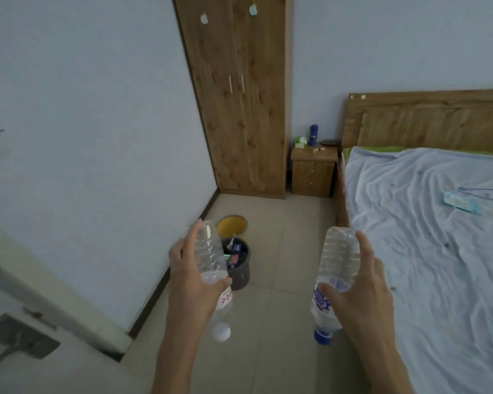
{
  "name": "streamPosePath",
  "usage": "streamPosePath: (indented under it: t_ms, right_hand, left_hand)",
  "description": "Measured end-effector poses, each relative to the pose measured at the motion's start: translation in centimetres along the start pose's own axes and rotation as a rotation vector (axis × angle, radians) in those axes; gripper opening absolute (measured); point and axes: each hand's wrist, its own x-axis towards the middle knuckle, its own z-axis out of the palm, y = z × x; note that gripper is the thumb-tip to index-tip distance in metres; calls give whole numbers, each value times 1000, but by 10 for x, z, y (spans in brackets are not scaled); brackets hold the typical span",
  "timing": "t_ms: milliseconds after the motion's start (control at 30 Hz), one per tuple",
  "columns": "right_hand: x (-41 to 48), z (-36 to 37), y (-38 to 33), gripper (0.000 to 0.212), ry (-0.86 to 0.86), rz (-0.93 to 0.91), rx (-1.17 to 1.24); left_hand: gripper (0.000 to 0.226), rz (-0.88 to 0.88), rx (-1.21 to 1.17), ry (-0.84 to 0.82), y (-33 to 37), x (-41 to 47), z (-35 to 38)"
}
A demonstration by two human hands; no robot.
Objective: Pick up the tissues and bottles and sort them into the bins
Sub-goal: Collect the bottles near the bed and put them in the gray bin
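My left hand (190, 282) grips a clear plastic bottle (211, 257) with a red-and-white label and a white cap, held cap down. In my right hand (362, 297) is a second clear bottle (337, 257) with a blue label and blue cap, also cap down. On the floor by the wall stand two bins: a yellow bin (234, 225) farther away and a grey bin (241, 270) nearer, with wrappers inside. The left bottle hangs just left of the grey bin. Another bottle (463, 203) lies on the bed.
A bed with a pale blue sheet (427, 237) fills the right side. A wooden wardrobe (239, 95) and a bedside cabinet (313, 169) with a blue flask and a tissue pack stand at the back. A tiled floor strip (282, 251) runs between wall and bed.
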Motion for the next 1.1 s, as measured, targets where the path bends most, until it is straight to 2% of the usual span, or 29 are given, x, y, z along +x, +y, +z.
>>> streamPosePath:
  t_ms: [133, 267, 433, 600, 800, 1000, 1100]
  right_hand:
    - [86, 22, -22, 123, 4, -6, 26]
    - [146, 49, -48, 118, -4, -119, 93]
    - [180, 106, -54, 117, -170, -113, 92]
    - [235, 167, -65, 116, -221, -81, 107]
    - [308, 275, -87, 118, -230, -18, 68]
    - [391, 397, -114, 120, -199, 64, 24]
    - [424, 456, -115, 116, -162, 69, 7]
  left_hand:
    - [121, -9, 62, 107, -1, 64, 0]
    - [118, -15, 22, 223, 0, 115, 18]
    - [122, -77, 80, 195, -28, 157, 44]
    - [124, -130, 133, 201, -74, 221, 55]
    - [127, -118, 120, 160, -153, 339, 70]
    - [127, -73, 107, -13, -243, 480, 106]
    - [125, -22, 112, -34, -291, 537, 133]
